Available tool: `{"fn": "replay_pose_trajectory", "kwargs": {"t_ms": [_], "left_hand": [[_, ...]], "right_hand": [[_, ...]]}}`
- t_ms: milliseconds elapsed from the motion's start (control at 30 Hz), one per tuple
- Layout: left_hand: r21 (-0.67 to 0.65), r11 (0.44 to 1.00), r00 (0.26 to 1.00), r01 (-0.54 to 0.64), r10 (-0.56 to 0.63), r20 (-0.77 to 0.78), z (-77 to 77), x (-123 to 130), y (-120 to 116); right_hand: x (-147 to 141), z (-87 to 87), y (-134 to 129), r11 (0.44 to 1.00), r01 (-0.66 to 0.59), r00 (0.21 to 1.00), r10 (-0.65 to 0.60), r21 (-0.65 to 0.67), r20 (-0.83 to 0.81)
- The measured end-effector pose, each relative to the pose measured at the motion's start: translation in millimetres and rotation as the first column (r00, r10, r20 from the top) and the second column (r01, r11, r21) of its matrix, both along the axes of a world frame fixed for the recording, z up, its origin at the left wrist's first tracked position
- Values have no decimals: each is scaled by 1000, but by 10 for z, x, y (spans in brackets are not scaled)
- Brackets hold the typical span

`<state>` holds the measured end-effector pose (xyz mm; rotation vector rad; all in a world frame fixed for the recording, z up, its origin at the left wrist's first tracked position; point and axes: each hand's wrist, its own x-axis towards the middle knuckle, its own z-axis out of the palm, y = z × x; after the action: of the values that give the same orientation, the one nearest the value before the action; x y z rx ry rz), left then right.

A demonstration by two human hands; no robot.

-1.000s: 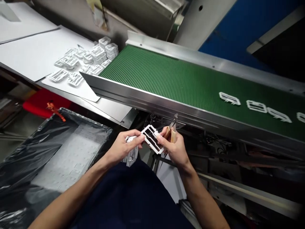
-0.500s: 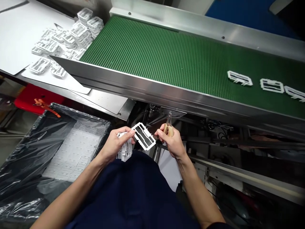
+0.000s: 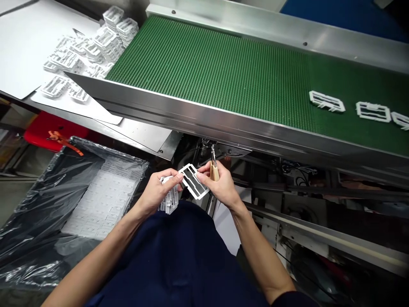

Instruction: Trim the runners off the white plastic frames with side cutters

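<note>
My left hand is closed round a stack of white plastic frames. Between its thumb and fingers it also pinches the corner of a single white plastic frame, tilted and held in front of my dark blue clothing. My right hand keeps a pair of nippers with tan handles in its grip, the metal jaws pointing up and away from me. The thumb and forefinger of that hand touch the single frame's right edge.
A green conveyor belt with metal side walls runs across ahead, several white frames on its right part. Stacks of frames stand at the left on white sheets. Below them is a box lined with black plastic, holding rows of white parts.
My right hand has moved left with the nippers, and its thumb and forefinger have met the single frame. That frame has turned slightly. The frames on the belt appear a little further right.
</note>
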<state>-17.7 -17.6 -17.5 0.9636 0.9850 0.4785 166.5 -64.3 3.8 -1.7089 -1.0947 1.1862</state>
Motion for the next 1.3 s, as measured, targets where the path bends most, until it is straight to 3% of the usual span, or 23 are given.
{"fn": "replay_pose_trajectory", "kwargs": {"t_ms": [133, 300, 533, 700, 767, 900, 1000, 1100, 1200, 1300], "left_hand": [[44, 998, 998, -55, 55, -4, -6, 10, -5], [80, 994, 997, -67, 69, -19, -12, 15, -5], [31, 998, 999, -51, 51, -7, 2, 43, -34], [50, 973, 973, -227, 224, 63, -44, -8, -21], [83, 968, 971, -238, 235, 35, -84, -54, -5], [110, 993, 990, -32, 46, -134, -97, -109, 59], [172, 983, 989, 66, -42, -141, -10, -101, 169], [247, 942, 973, 228, -211, -93, 103, -77, 323], [225, 886, 913, 406, -404, -53, 180, -62, 457], [225, 831, 860, 509, -503, -85, 203, -61, 527]], "right_hand": [[7, -20, -89, 997, -64, 984, 71, -49, 162], [144, 38, -184, 980, -174, 984, 178, -96, 30], [46, 21, -176, 997, -70, 994, 71, -18, 83], [7, -37, -209, 999, -7, 1000, 6, 36, 16], [29, -54, -229, 999, 23, 1000, -23, 35, -20], [48, -94, -280, 999, 41, 983, -38, 14, -181], [13, -129, -334, 1000, 20, 960, -21, -8, -280], [-40, -153, -394, 1000, -11, 951, 4, -21, -310], [-77, -161, -443, 999, -40, 945, 27, -35, -325], [-90, -159, -472, 997, -66, 939, 49, -39, -339]]}}
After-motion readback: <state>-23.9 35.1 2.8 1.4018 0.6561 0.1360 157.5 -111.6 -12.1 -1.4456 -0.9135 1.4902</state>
